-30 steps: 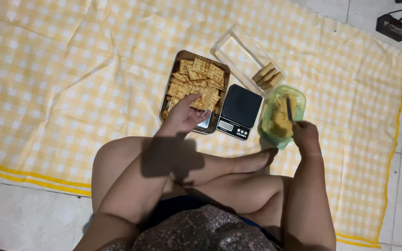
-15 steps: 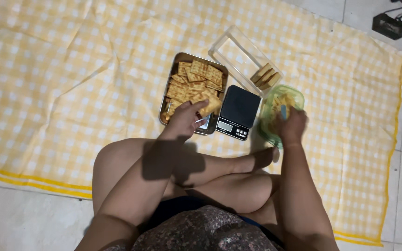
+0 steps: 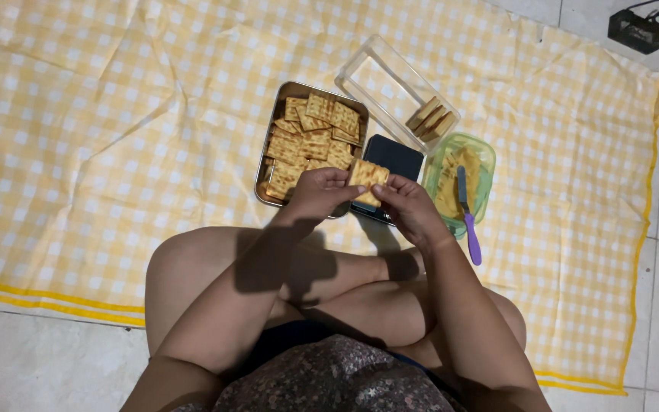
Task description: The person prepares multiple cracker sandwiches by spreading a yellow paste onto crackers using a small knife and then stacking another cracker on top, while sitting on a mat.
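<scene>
Cracker (image 3: 367, 178) pinched between our left hand (image 3: 320, 192) and right hand (image 3: 408, 207), both closed on its edges, above black scale (image 3: 390, 160). We judge it light, stiff, brittle: edge grip, gentle. Metal tray (image 3: 267, 145) of crackers left; green tub (image 3: 483, 164) with purple knife (image 3: 467, 217) right; clear box (image 3: 390, 88) far.

Seen from above, sitting cross-legged on a yellow checked cloth (image 3: 116, 114). Left hand (image 3: 316, 194) and right hand (image 3: 409, 210) holding one square cracker (image 3: 368, 181) between them, fingers pinched on its edges. Just behind, a metal tray (image 3: 262, 164) full of crackers, touching a black scale (image 3: 394, 156). Beside the scale, a green tub (image 3: 484, 156) of yellow spread with a purple-handled knife (image 3: 467, 221) resting in it. Farther back, a clear box (image 3: 375, 84) with a few stacked crackers at one end. Grey floor tiles (image 3: 40, 351) around the cloth.
</scene>
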